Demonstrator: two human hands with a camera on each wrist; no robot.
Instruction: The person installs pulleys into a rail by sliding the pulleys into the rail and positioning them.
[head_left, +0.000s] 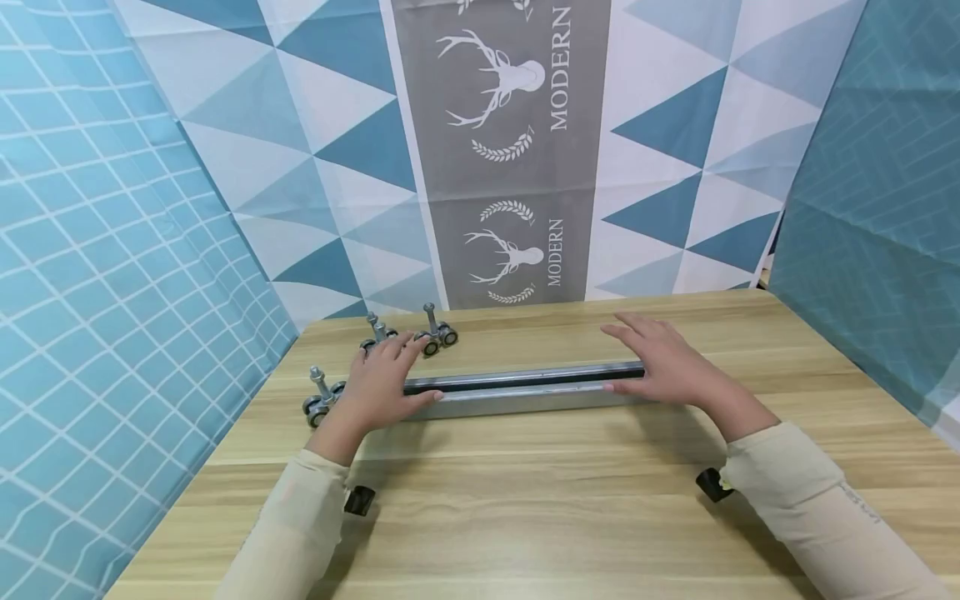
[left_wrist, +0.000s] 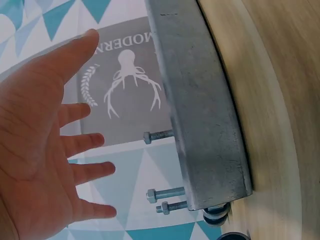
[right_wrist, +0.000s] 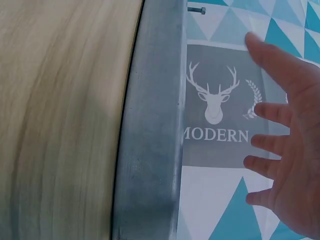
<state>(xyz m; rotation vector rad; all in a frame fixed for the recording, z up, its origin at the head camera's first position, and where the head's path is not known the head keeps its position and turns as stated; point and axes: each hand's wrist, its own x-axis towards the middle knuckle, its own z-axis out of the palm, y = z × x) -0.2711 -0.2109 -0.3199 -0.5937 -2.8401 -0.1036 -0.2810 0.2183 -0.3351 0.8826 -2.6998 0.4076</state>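
A grey metal channel rail (head_left: pixel 517 402) with a dark slot along its top lies across the wooden table. Above its left end is my left hand (head_left: pixel 384 385), fingers spread and holding nothing. My right hand (head_left: pixel 663 362) hovers over the right end, thumb and fingers apart. Both wrist views show a gap between the palm and the metal rail (left_wrist: pixel 200 110). Beside my left hand stands a roller with an upright bolt (head_left: pixel 318 398). Behind that hand are more bolted rollers (head_left: pixel 438 335), one partly hidden by my fingers.
The wooden table (head_left: pixel 525 517) reaches back to a patterned cloth (head_left: pixel 510 167). A blue checked curtain (head_left: pixel 112 250) borders the left side, and a teal cloth (head_left: pixel 877 217) the right. A small black piece (head_left: pixel 360 500) shows by the left sleeve, another (head_left: pixel 712 484) by the right.
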